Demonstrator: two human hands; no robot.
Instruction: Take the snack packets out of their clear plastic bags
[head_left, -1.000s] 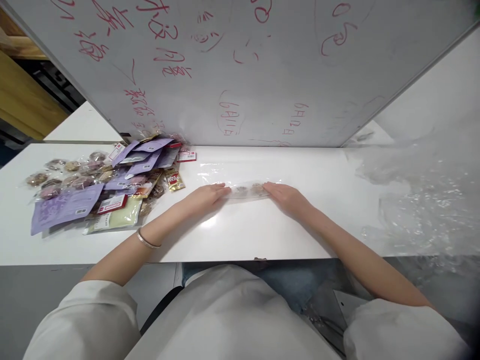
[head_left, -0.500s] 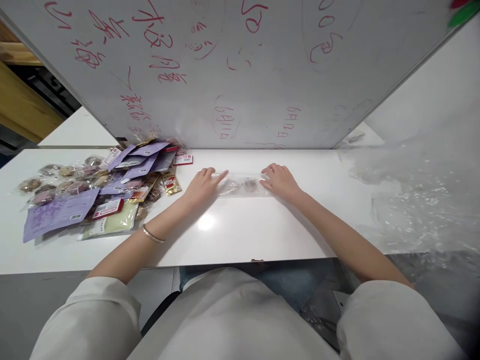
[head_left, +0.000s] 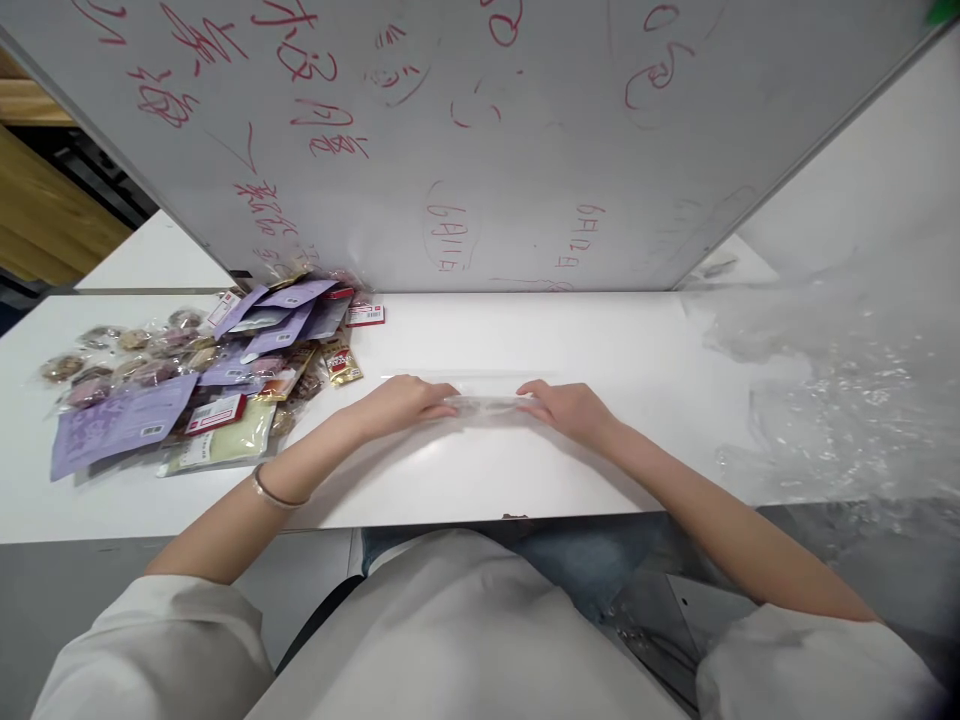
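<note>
A clear plastic bag (head_left: 487, 405) stretches between my two hands over the white table. My left hand (head_left: 412, 402) pinches its left end between thumb and fingers. At the other end my right hand (head_left: 566, 410) grips it the same way. The bag looks folded or bunched into a narrow band, and what lies inside it cannot be made out now. A bracelet (head_left: 276, 490) circles my left wrist.
On the left lies a pile of purple packets (head_left: 127, 425), wrapped cookies (head_left: 154, 372), a green packet (head_left: 232, 435) and a small gold sachet (head_left: 342, 362). Clear plastic wrap (head_left: 832, 400) heaps up at the right. A whiteboard (head_left: 510, 150) stands along the back of the table (head_left: 480, 480).
Both hands have come nearer to me and closer together. They have gone from lying on the flat bag to pinching its ends, and the bag is now narrower; the dark round item inside no longer shows.
</note>
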